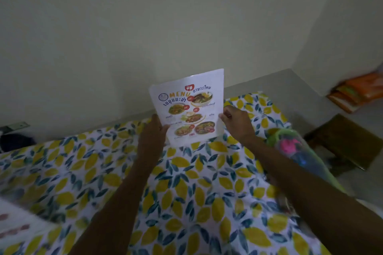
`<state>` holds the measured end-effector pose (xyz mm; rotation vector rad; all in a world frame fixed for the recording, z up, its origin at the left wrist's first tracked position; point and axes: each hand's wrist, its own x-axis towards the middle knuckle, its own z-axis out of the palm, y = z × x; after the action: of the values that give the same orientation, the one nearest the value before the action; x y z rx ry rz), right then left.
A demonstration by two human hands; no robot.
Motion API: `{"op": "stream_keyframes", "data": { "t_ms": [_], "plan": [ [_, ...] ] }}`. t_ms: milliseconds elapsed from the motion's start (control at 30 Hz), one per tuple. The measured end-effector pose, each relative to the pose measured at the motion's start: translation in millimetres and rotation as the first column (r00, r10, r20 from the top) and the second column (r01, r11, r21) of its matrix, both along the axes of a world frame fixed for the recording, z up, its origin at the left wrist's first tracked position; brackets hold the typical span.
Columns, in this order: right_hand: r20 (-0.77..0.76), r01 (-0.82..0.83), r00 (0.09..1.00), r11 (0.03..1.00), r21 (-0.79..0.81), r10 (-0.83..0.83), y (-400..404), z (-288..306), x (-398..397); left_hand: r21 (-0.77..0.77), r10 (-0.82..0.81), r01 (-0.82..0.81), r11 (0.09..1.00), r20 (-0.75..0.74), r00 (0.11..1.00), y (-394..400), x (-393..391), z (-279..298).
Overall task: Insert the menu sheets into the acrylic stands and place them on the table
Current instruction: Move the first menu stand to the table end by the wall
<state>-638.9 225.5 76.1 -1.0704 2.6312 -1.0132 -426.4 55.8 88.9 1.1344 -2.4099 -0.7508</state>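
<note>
A white menu sheet (187,107) with food photos and the word MENU stands upright near the far edge of the table, tilted a little to the left. It appears to sit inside a clear acrylic stand, whose edges are hard to make out. My left hand (152,137) grips its lower left edge. My right hand (237,122) pinches its right edge. The bottom of the sheet rests at the tablecloth (186,182), which has a yellow and blue leaf print.
More white sheets (18,219) lie blurred at the near left corner. A clear plastic bag with pink and blue contents (294,149) rests on the table's right side. A dark wooden stool (342,141) and orange packets (358,91) are on the right. The wall is close behind.
</note>
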Motion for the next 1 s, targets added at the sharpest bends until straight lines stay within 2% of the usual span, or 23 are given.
{"op": "stream_keyframes", "data": {
  "t_ms": [200, 500, 767, 900, 1000],
  "plan": [
    [-0.083, 0.008, 0.997, 0.996, 0.091, -0.001, 44, 10, -132, 0.015, -0.052, 0.052, 0.999, 0.020, 0.998, 43, -135, 2],
    [-0.141, 0.059, 0.989, 0.988, 0.146, -0.038, 79, -4, -261, 0.075, -0.097, 0.095, 0.993, 0.016, 0.995, 73, -270, -4],
    [-0.079, 0.083, 0.994, 0.986, 0.147, -0.072, 75, -41, -330, 0.079, -0.105, 0.100, 0.992, 0.063, 0.992, 74, -337, -42],
    [-0.029, 0.094, 0.995, 0.986, 0.139, -0.090, 71, -64, -340, 0.036, -0.106, 0.103, 0.994, 0.111, 0.988, 74, -351, -58],
    [-0.051, 0.115, 0.993, 0.988, 0.104, -0.110, 68, -74, -340, 0.046, -0.097, 0.092, 0.995, 0.116, 0.989, 69, -355, -63]
  ]
}}
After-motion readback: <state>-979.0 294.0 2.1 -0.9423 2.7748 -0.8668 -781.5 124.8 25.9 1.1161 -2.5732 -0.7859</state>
